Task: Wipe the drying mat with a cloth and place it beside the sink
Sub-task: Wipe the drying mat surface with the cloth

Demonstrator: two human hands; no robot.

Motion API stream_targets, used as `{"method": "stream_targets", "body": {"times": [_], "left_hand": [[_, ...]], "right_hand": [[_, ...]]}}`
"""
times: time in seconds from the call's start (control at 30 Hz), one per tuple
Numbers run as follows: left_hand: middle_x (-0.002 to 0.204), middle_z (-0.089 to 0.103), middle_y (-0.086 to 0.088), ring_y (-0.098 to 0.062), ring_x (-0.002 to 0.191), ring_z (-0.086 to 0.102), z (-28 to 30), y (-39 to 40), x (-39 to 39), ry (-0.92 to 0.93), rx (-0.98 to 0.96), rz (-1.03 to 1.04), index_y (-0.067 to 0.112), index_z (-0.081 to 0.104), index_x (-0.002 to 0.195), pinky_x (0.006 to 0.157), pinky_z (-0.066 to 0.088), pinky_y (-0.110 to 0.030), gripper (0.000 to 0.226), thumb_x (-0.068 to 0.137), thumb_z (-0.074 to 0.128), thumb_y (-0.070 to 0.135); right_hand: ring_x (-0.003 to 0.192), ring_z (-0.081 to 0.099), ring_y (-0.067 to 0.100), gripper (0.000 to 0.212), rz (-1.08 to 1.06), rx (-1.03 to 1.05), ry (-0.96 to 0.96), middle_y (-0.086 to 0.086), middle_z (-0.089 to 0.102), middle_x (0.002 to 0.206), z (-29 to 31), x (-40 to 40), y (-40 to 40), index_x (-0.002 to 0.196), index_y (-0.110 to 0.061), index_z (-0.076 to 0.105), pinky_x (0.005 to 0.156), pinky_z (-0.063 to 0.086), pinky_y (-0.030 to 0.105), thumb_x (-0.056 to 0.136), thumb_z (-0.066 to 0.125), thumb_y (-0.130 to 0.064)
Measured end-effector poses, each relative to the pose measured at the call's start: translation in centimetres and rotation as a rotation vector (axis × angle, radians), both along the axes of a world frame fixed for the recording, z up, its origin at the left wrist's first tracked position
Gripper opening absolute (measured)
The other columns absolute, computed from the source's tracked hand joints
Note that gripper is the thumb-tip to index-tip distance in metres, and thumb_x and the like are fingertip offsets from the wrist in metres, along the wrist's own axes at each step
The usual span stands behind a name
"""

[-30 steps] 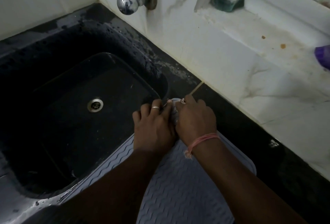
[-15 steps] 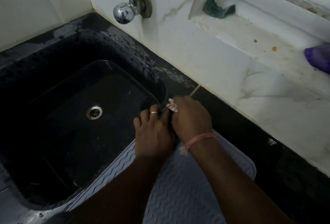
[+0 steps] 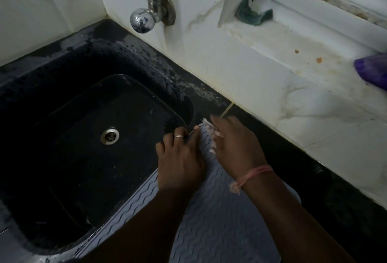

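Grey drying mat point(image 3: 219, 221) with a raised wavy pattern, lying flat on the black worktop point(image 3: 314, 179) just right of the sink point(image 3: 88, 158); its left edge runs along the sink's rim and slightly overhangs it near the bottom of the view. Pale cloth point(image 3: 210, 131), crumpled, at the mat's far corner, touching the mat surface. Right hand point(image 3: 234, 147), fingers curled, its grip closed round the cloth and pressing it onto the mat; a pink thread band point(image 3: 254, 173) circles the wrist. Left hand point(image 3: 180, 158), palm down on the mat's left edge beside the right hand, fingers bent over the corner toward the basin; whether its grip closes on the mat edge cannot be told. A ring point(image 3: 179, 136) is on one finger. Sink: black, with a round metal drain point(image 3: 109, 135) in the floor. Chrome tap point(image 3: 146, 9) on the white tiled wall above the basin's far corner. White ledge point(image 3: 293, 53) to the right, bearing a green scrap point(image 3: 254, 14) at its back and a purple object point(image 3: 374, 72) at the frame edge.
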State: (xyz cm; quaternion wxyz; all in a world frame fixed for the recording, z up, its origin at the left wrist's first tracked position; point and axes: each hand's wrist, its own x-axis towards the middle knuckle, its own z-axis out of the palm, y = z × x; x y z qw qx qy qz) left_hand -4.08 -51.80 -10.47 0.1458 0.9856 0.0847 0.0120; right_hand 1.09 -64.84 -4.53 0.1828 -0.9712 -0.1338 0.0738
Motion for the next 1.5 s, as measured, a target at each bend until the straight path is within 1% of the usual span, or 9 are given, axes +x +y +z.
{"method": "stream_targets", "body": {"times": [0.1, 0.3, 0.5, 0.63, 0.87, 1.03, 1.2, 1.37, 1.5], "left_hand": [[0.143, 0.043, -0.002, -0.024, 0.116, 0.04, 0.0, 0.0, -0.1, -0.014, 0.007, 0.001, 0.035, 0.051, 0.14, 0.089, 0.035, -0.04, 0.045, 0.1, 0.043, 0.055], [0.142, 0.043, -0.003, -0.024, 0.113, 0.038, -0.3, 0.0, 0.0, -0.001, 0.041, 0.014, 0.037, 0.048, 0.143, 0.088, 0.035, -0.04, 0.047, 0.1, 0.044, 0.056], [0.141, 0.039, -0.004, -0.027, 0.117, 0.036, 0.1, 0.1, 0.1, 0.03, 0.012, 0.017, 0.039, 0.035, 0.156, 0.096, 0.035, -0.046, 0.069, 0.088, 0.021, 0.048], [0.143, 0.04, -0.006, -0.028, 0.12, 0.036, 0.0, 0.1, 0.0, 0.022, 0.01, 0.009, 0.037, 0.033, 0.157, 0.099, 0.035, -0.048, 0.063, 0.094, 0.034, 0.043], [0.152, 0.035, -0.005, -0.029, 0.127, 0.034, -0.1, -0.2, 0.0, 0.026, 0.057, -0.071, 0.036, 0.039, 0.151, 0.1, 0.034, -0.048, 0.055, 0.098, 0.037, 0.053], [0.144, 0.04, -0.005, -0.029, 0.119, 0.037, -0.1, 0.0, 0.1, 0.011, 0.071, -0.061, 0.034, 0.052, 0.14, 0.095, 0.035, -0.047, 0.048, 0.099, 0.038, 0.054], [0.137, 0.04, -0.008, -0.029, 0.115, 0.037, 0.0, 0.0, 0.1, 0.005, 0.044, -0.036, 0.039, 0.031, 0.157, 0.096, 0.033, -0.049, 0.058, 0.1, 0.037, 0.045], [0.138, 0.04, -0.009, -0.03, 0.116, 0.037, 0.3, 0.0, 0.0, 0.006, 0.015, -0.029, 0.041, 0.029, 0.158, 0.098, 0.032, -0.049, 0.058, 0.101, 0.039, 0.042], [0.136, 0.041, -0.01, -0.031, 0.115, 0.039, 0.2, -0.1, 0.0, 0.006, 0.022, -0.029, 0.04, 0.027, 0.159, 0.098, 0.033, -0.05, 0.059, 0.102, 0.041, 0.04]], "right_hand": [[0.109, 0.059, 0.035, 0.058, 0.029, 0.055, -0.068, 0.008, 0.044, 0.138, -1.0, 1.2, 2.2, 0.144, -0.019, 0.051, 0.095, 0.049, 0.046, 0.089, 0.065, -0.009], [0.116, 0.05, 0.031, 0.032, 0.082, -0.277, -0.082, 0.004, 0.055, 0.125, -1.0, 1.8, 2.8, 0.125, -0.02, 0.063, 0.096, 0.038, 0.043, 0.093, 0.061, -0.022], [0.116, 0.05, 0.027, 0.036, 0.09, -0.384, -0.005, 0.002, 0.057, 0.126, 0.0, -0.5, -0.9, 0.127, -0.022, 0.061, 0.099, 0.038, 0.042, 0.091, 0.063, -0.017], [0.115, 0.051, 0.025, 0.031, 0.046, -0.496, 0.085, 0.001, 0.059, 0.122, 0.9, -2.3, -3.5, 0.119, -0.023, 0.064, 0.1, 0.039, 0.041, 0.089, 0.069, -0.022], [0.116, 0.053, 0.03, 0.043, 0.069, -0.223, -0.159, 0.003, 0.06, 0.128, 0.2, 0.3, 1.0, 0.135, -0.02, 0.06, 0.097, 0.037, 0.044, 0.092, 0.058, -0.016], [0.118, 0.049, 0.029, 0.035, 0.142, -0.271, -0.084, 0.001, 0.059, 0.131, -0.8, 0.9, 1.4, 0.128, -0.023, 0.062, 0.098, 0.034, 0.043, 0.094, 0.056, -0.021], [0.121, 0.047, 0.029, 0.043, 0.146, -0.363, -0.067, 0.004, 0.057, 0.137, -0.7, -2.5, -1.9, 0.134, -0.021, 0.057, 0.101, 0.035, 0.045, 0.092, 0.058, -0.019], [0.127, 0.045, 0.026, 0.051, 0.096, -0.404, 0.059, -0.001, 0.05, 0.148, -0.4, -6.4, -8.0, 0.141, -0.023, 0.053, 0.105, 0.035, 0.045, 0.09, 0.062, -0.017], [0.122, 0.048, 0.025, 0.048, -0.035, -0.368, 0.05, -0.004, 0.058, 0.14, -0.2, -8.0, -9.9, 0.131, -0.025, 0.063, 0.1, 0.034, 0.039, 0.086, 0.06, -0.009]]}}
